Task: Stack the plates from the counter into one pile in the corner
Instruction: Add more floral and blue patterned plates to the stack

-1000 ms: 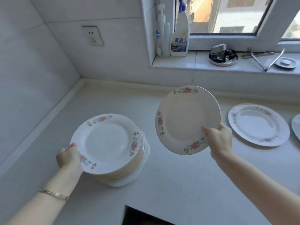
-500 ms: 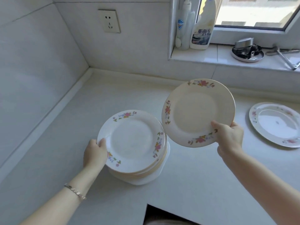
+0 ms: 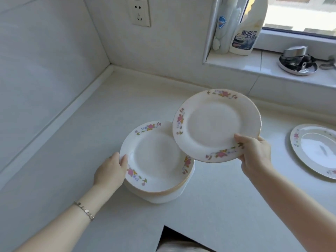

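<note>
A pile of white flower-rimmed plates stands on the pale counter, some way out from the wall corner. My left hand grips the pile's left rim, thumb on the top plate. My right hand pinches the near rim of a cream flowered plate, held tilted in the air above the pile's right edge. Another flowered plate lies flat on the counter at the right.
The windowsill at the back carries a spray bottle, a soap bottle and a metal dish of small items. A wall socket sits above the corner. A dark opening cuts the counter's front edge.
The held plate has come left and lower, now overlapping the pile's right edge. My left hand stays on the pile's rim. The view has shifted toward the corner.
</note>
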The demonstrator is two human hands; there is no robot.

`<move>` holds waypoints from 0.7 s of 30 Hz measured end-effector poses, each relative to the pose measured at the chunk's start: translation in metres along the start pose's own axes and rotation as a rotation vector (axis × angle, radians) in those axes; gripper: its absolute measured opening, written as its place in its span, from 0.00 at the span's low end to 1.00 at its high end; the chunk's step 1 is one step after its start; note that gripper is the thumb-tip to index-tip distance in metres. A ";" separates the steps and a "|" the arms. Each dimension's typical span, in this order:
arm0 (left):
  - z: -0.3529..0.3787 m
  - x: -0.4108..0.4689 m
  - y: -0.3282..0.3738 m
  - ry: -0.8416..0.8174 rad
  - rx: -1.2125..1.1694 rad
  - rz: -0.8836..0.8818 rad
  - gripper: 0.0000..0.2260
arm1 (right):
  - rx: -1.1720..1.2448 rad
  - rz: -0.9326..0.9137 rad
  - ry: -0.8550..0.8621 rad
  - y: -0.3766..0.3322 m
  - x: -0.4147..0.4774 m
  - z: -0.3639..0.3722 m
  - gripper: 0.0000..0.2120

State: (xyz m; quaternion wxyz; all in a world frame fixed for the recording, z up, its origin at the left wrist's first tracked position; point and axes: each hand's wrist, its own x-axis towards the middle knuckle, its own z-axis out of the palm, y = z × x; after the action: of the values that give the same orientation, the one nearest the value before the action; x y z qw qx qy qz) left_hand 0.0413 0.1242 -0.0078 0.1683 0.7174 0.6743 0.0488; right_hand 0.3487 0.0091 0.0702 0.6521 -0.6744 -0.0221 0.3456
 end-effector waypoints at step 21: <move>0.033 -0.001 0.019 0.077 -1.290 -0.348 0.17 | -0.451 -0.193 -0.239 0.087 -0.035 0.046 0.06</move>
State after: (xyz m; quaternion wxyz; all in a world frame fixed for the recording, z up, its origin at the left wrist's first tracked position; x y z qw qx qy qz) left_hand 0.0692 0.1173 -0.0324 0.5449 0.3514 0.6215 0.4397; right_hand 0.2630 0.0192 0.0115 0.5081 -0.7519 -0.2396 0.3451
